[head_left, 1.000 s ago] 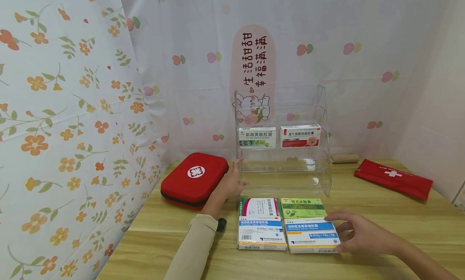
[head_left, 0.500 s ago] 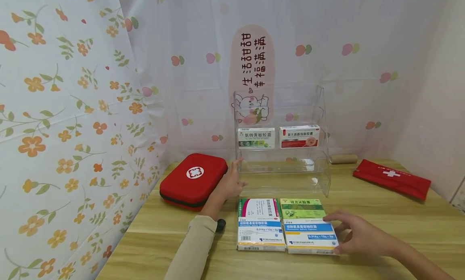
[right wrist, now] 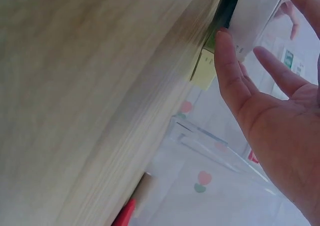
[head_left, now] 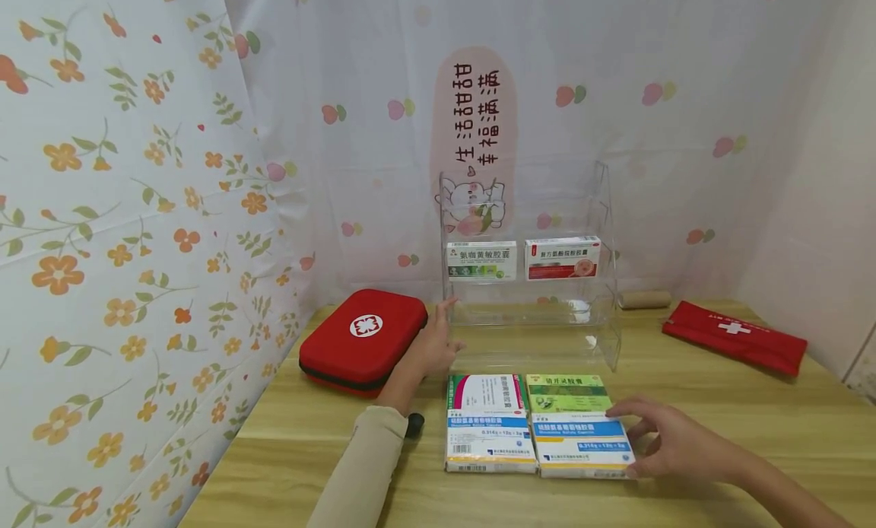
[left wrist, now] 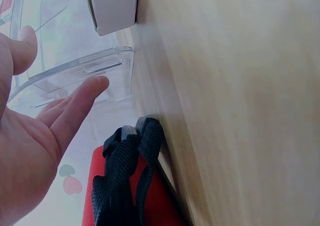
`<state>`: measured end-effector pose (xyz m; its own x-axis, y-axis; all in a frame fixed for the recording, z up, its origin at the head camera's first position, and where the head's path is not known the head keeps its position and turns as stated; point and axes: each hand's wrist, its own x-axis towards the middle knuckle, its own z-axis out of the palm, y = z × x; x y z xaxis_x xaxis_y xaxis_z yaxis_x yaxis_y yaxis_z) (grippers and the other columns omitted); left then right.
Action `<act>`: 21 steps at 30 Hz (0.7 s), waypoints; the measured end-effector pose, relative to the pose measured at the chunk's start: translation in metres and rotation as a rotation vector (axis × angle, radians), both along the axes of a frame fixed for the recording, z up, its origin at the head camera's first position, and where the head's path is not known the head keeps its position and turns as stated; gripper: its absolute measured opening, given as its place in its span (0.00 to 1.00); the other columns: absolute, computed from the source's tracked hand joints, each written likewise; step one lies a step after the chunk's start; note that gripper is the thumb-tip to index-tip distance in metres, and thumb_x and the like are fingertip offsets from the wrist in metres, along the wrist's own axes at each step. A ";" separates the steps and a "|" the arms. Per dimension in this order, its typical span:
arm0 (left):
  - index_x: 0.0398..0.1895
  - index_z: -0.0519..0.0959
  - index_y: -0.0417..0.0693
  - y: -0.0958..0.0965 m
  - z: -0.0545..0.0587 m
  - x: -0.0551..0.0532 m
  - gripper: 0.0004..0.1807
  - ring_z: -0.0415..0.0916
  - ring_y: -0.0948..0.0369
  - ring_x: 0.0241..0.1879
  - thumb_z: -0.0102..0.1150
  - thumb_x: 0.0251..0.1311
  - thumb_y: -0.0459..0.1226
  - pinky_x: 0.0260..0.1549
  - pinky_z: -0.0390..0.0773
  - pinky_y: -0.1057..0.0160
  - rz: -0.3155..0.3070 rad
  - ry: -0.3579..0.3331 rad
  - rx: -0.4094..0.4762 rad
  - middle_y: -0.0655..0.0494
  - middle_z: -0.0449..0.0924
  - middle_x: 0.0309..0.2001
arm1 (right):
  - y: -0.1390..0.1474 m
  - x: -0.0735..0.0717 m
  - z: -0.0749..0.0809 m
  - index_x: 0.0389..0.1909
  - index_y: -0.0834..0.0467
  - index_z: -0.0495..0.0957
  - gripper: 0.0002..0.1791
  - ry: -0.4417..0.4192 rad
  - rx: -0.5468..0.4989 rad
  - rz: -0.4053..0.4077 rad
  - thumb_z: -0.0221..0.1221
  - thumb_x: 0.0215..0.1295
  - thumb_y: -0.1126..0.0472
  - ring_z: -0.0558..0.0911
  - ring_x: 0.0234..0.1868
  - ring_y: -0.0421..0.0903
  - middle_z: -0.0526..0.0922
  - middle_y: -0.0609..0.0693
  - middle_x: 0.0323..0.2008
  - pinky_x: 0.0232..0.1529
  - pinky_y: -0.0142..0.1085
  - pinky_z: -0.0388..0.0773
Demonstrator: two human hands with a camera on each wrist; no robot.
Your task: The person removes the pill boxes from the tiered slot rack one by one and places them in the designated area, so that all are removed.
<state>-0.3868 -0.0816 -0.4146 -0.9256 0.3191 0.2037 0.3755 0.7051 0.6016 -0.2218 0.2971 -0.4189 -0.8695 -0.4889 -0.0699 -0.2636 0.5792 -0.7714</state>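
My right hand [head_left: 684,440] is at the right end of a blue-and-white medicine box [head_left: 580,446] lying flat on the table, fingers at its far corner and thumb at its near corner. In the right wrist view, the white box [right wrist: 252,18] lies between thumb and fingers. A green medicine box [head_left: 569,393] lies behind it. To the left lie a similar blue-and-white box [head_left: 489,440] and a green, white and magenta box [head_left: 489,392]. My left hand [head_left: 434,345] stays at the left side of the clear acrylic rack [left wrist: 80,68], fingers loosely extended.
The rack's middle tier holds a green-and-white medicine box [head_left: 481,261] and a red-and-white one [head_left: 562,259]. A red hard case [head_left: 363,341] sits left of my left forearm. At the right lie a red pouch [head_left: 735,338] and a beige roll [head_left: 645,300].
The whole head view has shifted slightly left. Both hands keep their places at the rack and the box, and the boxes stay where they were.
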 end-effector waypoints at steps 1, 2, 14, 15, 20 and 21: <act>0.77 0.39 0.67 -0.001 0.000 0.000 0.49 0.75 0.49 0.52 0.62 0.65 0.37 0.58 0.74 0.47 -0.003 0.001 -0.001 0.42 0.58 0.71 | 0.000 0.000 0.000 0.62 0.65 0.69 0.39 -0.001 0.000 0.002 0.75 0.50 0.58 0.81 0.48 0.56 0.69 0.70 0.60 0.39 0.36 0.84; 0.77 0.39 0.66 -0.001 -0.001 0.000 0.49 0.75 0.49 0.51 0.62 0.65 0.37 0.58 0.74 0.47 -0.004 0.002 -0.001 0.42 0.57 0.71 | 0.000 0.000 0.000 0.62 0.65 0.69 0.39 -0.003 -0.003 0.004 0.75 0.50 0.58 0.81 0.48 0.57 0.69 0.70 0.59 0.39 0.37 0.84; 0.77 0.40 0.64 -0.001 -0.002 -0.002 0.49 0.75 0.47 0.52 0.63 0.64 0.37 0.56 0.76 0.47 -0.012 0.015 0.002 0.41 0.59 0.70 | 0.002 -0.001 0.000 0.62 0.68 0.68 0.38 0.037 -0.047 0.003 0.73 0.54 0.61 0.83 0.47 0.54 0.70 0.71 0.59 0.40 0.41 0.84; 0.77 0.40 0.64 -0.001 -0.003 -0.002 0.49 0.75 0.47 0.52 0.63 0.64 0.37 0.56 0.76 0.47 -0.017 0.015 0.005 0.40 0.58 0.70 | 0.002 -0.001 0.000 0.62 0.69 0.68 0.38 0.041 -0.045 -0.006 0.73 0.54 0.60 0.84 0.47 0.54 0.70 0.72 0.59 0.40 0.41 0.85; 0.78 0.40 0.63 -0.001 -0.004 -0.003 0.49 0.73 0.44 0.57 0.63 0.64 0.37 0.58 0.73 0.45 -0.013 0.029 -0.006 0.40 0.58 0.70 | 0.004 0.000 0.002 0.63 0.69 0.67 0.38 0.088 -0.035 -0.045 0.72 0.55 0.59 0.83 0.47 0.56 0.68 0.74 0.61 0.39 0.40 0.85; 0.78 0.40 0.63 -0.001 -0.004 -0.002 0.49 0.73 0.44 0.58 0.63 0.64 0.37 0.59 0.73 0.44 -0.010 0.031 -0.010 0.40 0.58 0.70 | 0.004 0.000 0.003 0.63 0.69 0.67 0.38 0.106 -0.032 -0.052 0.72 0.56 0.59 0.83 0.47 0.57 0.68 0.74 0.61 0.39 0.40 0.84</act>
<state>-0.3892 -0.0824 -0.4188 -0.9156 0.3301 0.2295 0.4009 0.7070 0.5826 -0.2221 0.3007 -0.4164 -0.8953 -0.4438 0.0388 -0.3151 0.5693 -0.7593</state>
